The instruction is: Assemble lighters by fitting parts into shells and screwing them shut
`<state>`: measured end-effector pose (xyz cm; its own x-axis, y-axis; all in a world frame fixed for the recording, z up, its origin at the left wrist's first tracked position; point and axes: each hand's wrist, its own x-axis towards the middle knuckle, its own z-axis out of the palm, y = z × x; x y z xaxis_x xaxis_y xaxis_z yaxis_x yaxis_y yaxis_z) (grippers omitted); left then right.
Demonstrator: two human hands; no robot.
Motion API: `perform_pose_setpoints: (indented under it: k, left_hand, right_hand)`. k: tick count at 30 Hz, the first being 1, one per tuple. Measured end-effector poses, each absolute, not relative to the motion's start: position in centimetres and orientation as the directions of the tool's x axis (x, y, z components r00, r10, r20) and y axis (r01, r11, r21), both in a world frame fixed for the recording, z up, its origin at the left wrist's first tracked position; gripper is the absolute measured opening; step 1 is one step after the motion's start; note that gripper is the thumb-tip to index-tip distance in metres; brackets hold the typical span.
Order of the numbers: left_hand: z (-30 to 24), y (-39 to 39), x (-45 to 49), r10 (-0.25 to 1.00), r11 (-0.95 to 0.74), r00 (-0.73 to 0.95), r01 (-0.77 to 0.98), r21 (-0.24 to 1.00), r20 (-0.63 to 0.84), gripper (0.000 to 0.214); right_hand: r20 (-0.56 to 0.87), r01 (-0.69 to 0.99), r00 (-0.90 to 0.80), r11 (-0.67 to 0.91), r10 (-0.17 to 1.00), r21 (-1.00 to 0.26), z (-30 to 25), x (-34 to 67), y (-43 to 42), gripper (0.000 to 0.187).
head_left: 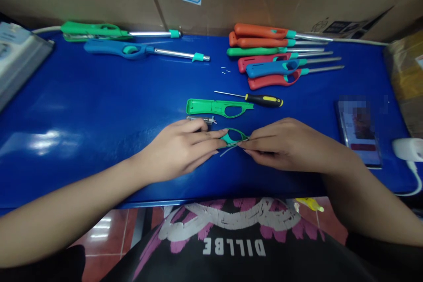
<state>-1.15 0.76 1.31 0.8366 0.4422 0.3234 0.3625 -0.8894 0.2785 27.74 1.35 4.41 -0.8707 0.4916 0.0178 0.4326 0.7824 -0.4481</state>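
Observation:
My left hand (183, 147) is closed around the rear of a green lighter handle (238, 131), whose body is mostly hidden under my fingers. A teal trigger (227, 138) shows inside its finger loop. With fingers pinched, my right hand (280, 146) grips the handle's front end; the exact contact is partly hidden. A thin pale wire or tube (226, 150) sticks out below, between my hands. Just beyond my left fingers lies a small metallic part (209, 120), partly covered. Behind it rests an open green handle shell (205, 106), hollow side up.
A black-and-yellow screwdriver (266, 100) lies behind my hands, near several tiny screws (224, 71). Assembled lighters (272, 69) are grouped at the back right. A green lighter (95, 31) and a blue lighter (110, 47) lie back left. A phone (360, 141) sits at right.

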Motion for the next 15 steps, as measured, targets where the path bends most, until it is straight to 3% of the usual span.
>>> perform_pose_setpoints:
  k: [6, 15]
  left_hand:
    - [1.49, 0.76, -1.02, 0.430, -0.895, 0.845, 0.354, 0.270, 0.319, 0.023]
    - [1.56, 0.80, -1.04, 0.429, -0.893, 0.845, 0.344, 0.290, 0.318, 0.023]
  right_hand:
    - [0.068, 0.418, -0.880, 0.833, 0.471, -0.362, 4.12, 27.71, 1.06, 0.028]
    - [0.028, 0.426, -0.888, 0.844, 0.459, -0.325, 4.36, 27.47, 0.78, 0.031]
